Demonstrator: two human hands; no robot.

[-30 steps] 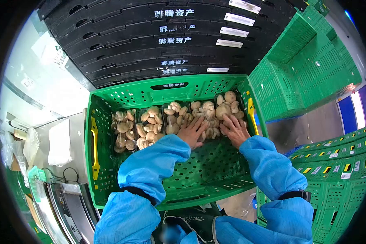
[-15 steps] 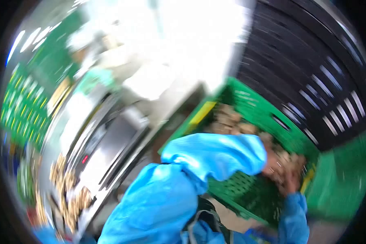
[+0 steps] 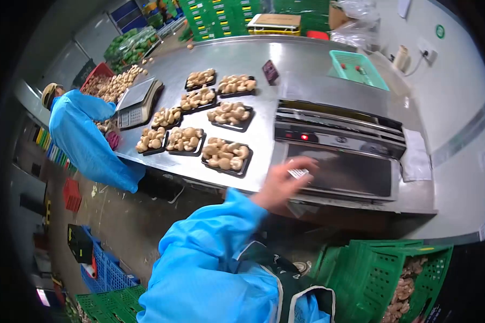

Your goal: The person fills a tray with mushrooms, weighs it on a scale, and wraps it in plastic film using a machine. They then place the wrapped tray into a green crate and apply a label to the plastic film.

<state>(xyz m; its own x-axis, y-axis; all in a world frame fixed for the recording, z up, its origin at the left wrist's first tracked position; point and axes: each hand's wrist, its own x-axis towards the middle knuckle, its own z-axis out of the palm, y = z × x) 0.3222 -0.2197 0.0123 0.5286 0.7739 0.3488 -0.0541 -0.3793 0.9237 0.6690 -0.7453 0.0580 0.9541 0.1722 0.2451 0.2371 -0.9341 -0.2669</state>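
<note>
My left hand (image 3: 285,184), in a blue sleeve, reaches over the front edge of the steel table. Between its slightly blurred thumb and fingers is a small white label (image 3: 298,173) with dark stripes. Just beyond the fingers lies the dark plate of a wrapping machine (image 3: 342,169), its red light lit. The nearest black tray of mushrooms (image 3: 226,156) sits to the left of the hand, with several similar filled trays (image 3: 198,98) behind it. My right hand is out of view.
A person in blue (image 3: 86,134) stands at the left by a scale (image 3: 137,105) and loose mushrooms (image 3: 116,86). A mint basket (image 3: 358,70) is at the back right. Green crates (image 3: 372,274), one holding mushrooms, stand below the table at the right.
The view has swung from the green crate of mushrooms to the table. My left hand has left the crate and now holds the label over the table edge. My right hand has gone out of view.
</note>
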